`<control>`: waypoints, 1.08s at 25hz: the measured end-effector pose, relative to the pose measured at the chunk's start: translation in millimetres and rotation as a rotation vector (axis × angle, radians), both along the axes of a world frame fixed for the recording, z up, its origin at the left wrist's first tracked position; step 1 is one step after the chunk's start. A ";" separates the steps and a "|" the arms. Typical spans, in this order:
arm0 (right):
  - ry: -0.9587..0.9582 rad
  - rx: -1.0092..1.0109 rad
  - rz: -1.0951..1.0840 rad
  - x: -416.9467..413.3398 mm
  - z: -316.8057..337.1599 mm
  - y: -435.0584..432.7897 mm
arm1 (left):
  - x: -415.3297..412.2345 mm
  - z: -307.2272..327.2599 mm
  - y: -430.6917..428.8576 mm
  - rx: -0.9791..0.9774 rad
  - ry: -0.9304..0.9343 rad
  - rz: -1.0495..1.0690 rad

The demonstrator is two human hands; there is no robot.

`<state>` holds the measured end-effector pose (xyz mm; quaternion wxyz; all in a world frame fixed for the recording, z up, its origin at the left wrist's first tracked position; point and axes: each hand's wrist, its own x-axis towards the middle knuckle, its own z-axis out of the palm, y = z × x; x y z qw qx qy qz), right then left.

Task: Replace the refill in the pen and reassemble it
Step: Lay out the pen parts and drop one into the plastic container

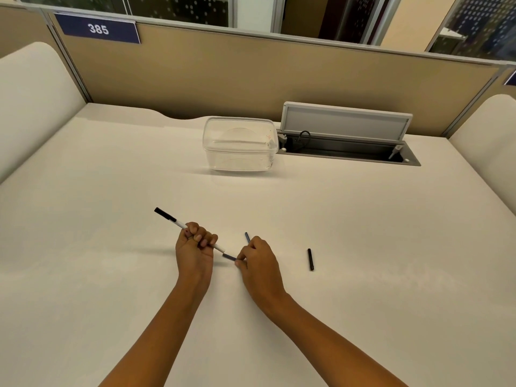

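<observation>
Gripping pen barrel [178, 222] in left hand [195, 248]; right hand [258, 259] pinching refill [229, 257].

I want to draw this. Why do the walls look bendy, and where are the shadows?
Head view: the wide lens bows the partition and the desk edges. Soft overhead light leaves only faint shadows, one under the left hand and one by the clear box. The box shows pale glare. The small black piece looks slightly blurry.
</observation>
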<state>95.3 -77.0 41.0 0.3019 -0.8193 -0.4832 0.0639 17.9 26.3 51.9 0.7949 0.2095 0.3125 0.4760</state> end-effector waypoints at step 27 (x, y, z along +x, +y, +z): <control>0.074 -0.085 -0.201 28.0 -3.1 -17.1 | -1.9 1.8 -2.8 -0.089 0.009 -0.001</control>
